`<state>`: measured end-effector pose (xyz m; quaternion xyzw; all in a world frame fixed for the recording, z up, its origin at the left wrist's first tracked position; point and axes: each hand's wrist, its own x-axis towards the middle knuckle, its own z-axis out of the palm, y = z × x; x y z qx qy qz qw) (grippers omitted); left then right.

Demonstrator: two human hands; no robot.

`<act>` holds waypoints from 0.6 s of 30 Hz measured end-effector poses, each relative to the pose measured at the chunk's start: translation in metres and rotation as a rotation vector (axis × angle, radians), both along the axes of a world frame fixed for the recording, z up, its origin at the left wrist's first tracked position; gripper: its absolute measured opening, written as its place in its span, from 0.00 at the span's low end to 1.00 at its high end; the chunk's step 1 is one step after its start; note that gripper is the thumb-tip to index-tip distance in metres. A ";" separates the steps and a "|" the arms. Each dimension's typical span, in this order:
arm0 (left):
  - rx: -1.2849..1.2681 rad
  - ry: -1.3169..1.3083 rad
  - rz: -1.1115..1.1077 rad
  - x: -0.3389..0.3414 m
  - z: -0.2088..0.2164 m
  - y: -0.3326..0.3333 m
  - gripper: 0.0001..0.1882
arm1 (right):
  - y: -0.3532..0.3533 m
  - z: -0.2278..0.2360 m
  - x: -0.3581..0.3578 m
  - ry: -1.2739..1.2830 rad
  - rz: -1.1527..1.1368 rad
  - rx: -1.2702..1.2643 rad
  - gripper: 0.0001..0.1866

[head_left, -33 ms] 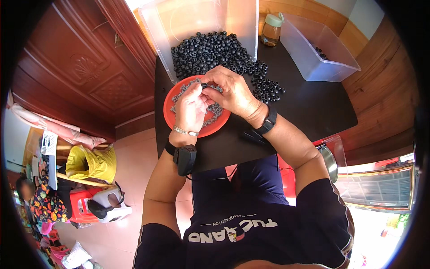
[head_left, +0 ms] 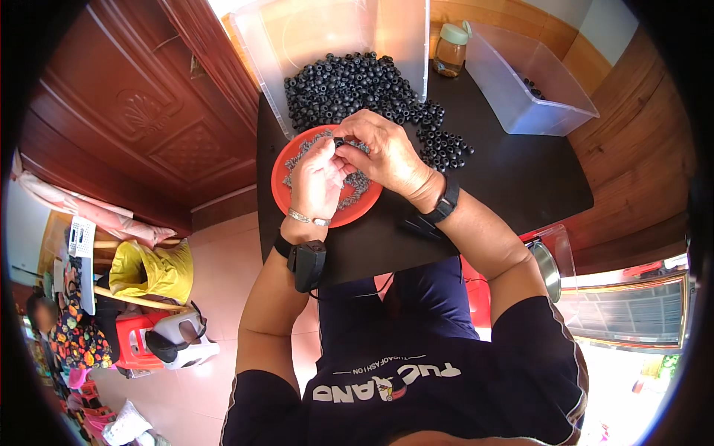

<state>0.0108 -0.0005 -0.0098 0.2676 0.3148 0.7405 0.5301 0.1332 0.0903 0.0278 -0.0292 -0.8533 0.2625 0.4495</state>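
My left hand [head_left: 315, 178] and my right hand [head_left: 387, 154] meet over a red bowl [head_left: 280, 186]. Both are closed, fingertips pinched together around a small black ring-shaped part [head_left: 340, 142]; the fingers cover much of it. Many small grey metal-looking pieces [head_left: 357, 189] lie in the bowl, their exact kind too small to make out. Just beyond the hands, a large heap of black ring-shaped parts [head_left: 349, 85] spills from a clear plastic bin [head_left: 260, 67] lying on its side. Loose black parts [head_left: 446, 151] reach the tabletop right of my right hand.
A second clear bin [head_left: 520, 97] with a few black parts stands at the far right of the dark table [head_left: 520, 175]. Beside it is a lidded bottle [head_left: 451, 52]. A black object [head_left: 421, 225] lies near the front edge. Left are a yellow bag [head_left: 156, 271] and a person [head_left: 78, 327].
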 end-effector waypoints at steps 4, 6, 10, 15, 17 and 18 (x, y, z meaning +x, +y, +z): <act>0.030 -0.044 0.074 0.007 0.006 -0.003 0.10 | -0.004 -0.002 -0.005 0.058 -0.023 0.127 0.14; 0.054 -0.069 0.085 0.009 0.006 -0.004 0.11 | -0.007 -0.002 -0.005 0.058 -0.033 0.118 0.14; 0.029 -0.108 0.119 0.012 0.005 -0.002 0.13 | -0.007 -0.006 -0.008 0.076 -0.011 0.152 0.13; -0.020 -0.121 0.163 0.016 0.007 -0.001 0.14 | -0.005 -0.008 -0.009 0.000 0.000 0.120 0.12; -0.069 -0.120 0.218 0.015 0.010 -0.005 0.13 | -0.008 -0.013 -0.011 0.016 -0.010 0.141 0.12; -0.062 -0.116 0.253 0.014 0.009 -0.007 0.13 | -0.012 -0.012 -0.017 0.036 -0.002 0.159 0.12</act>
